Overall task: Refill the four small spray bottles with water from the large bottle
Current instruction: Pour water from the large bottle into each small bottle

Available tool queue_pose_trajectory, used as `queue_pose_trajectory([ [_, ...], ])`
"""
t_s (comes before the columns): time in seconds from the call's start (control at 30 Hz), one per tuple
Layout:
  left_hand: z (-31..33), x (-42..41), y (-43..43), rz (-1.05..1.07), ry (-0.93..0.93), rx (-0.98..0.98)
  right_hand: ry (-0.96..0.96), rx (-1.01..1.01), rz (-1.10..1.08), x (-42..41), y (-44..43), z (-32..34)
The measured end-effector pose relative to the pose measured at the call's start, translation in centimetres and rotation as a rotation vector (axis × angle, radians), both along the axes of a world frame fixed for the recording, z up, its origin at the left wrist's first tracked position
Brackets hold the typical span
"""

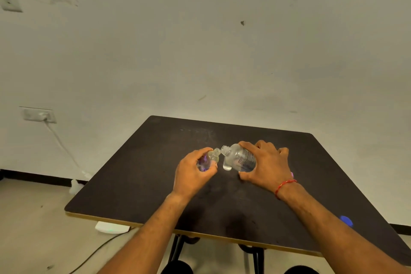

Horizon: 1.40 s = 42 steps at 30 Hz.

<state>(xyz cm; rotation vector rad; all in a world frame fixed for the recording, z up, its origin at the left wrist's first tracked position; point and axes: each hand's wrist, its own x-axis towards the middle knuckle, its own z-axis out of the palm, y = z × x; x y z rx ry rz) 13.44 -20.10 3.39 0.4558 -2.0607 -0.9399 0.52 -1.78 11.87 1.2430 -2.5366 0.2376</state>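
Note:
Over the middle of the dark table (138,184), my left hand (192,172) grips a small clear spray bottle (210,159) with a purple tint, its cap off and its open neck pointing right. My right hand (266,165) grips the large clear water bottle (239,158), tilted to the left with its open mouth right against the small bottle's neck. Water pools in the lower side of the large bottle. No other small bottles show, apart from a sliver of something pale purple behind my right wrist.
A blue cap (346,220) lies near the table's right edge. The wall stands just beyond the table's far edge. A white box (112,227) and cables lie on the floor at the left, below a wall socket (40,115).

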Motion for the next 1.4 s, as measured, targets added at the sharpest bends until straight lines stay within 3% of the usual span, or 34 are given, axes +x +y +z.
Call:
queue_pose_trajectory([
  [0.63,0.4,1.2,0.1,-0.002,-0.056,-0.073,0.227,0.137,0.093,-0.1,-0.8,2.7],
  [1.4,0.4,1.2,0.5,-0.015,-0.053,-0.062,0.264,0.188,0.125,0.3,-1.0,4.5],
])
